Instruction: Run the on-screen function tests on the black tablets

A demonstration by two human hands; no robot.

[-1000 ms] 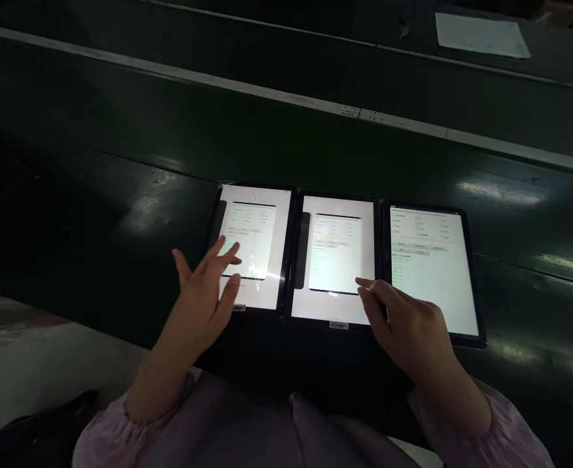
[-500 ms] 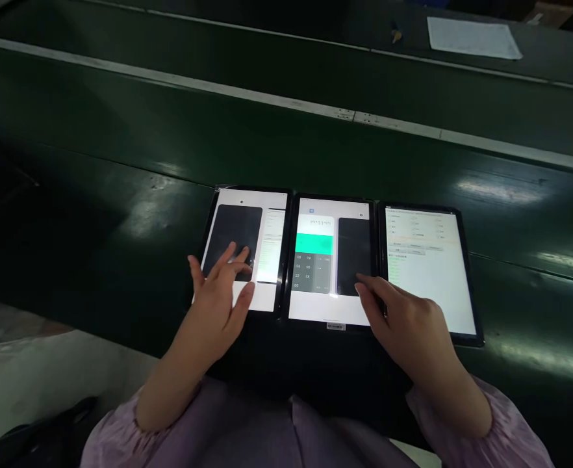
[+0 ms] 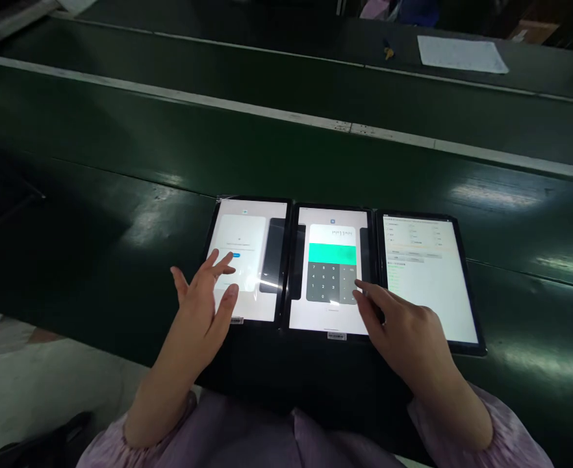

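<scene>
Three tablets lie side by side, screens up and lit. My left hand (image 3: 203,292), fingers spread, hovers at or just touches the left tablet (image 3: 271,309); a white app card with a small blue button shows there. On the middle tablet (image 3: 310,318) is a calculator card with a green band, a dark card edge on either side. My right hand (image 3: 403,322) reaches over its right edge, index finger stretched towards the keypad and thumb slightly apart, holding nothing. Part of the right tablet (image 3: 437,299), with a page of text and grey buttons, is covered by that hand.
The tablets rest on a dark green work surface (image 3: 121,227) with a pale metal strip (image 3: 267,109) running across it. Farther back lie a white sheet (image 3: 462,54) and a small key-like item (image 3: 388,52). Pale floor (image 3: 86,370) shows at lower left.
App cards slid sideways: the left tablet shows a white card instead of a dark one, and the middle calculator moved to centre. My left hand shifted left and slightly down.
</scene>
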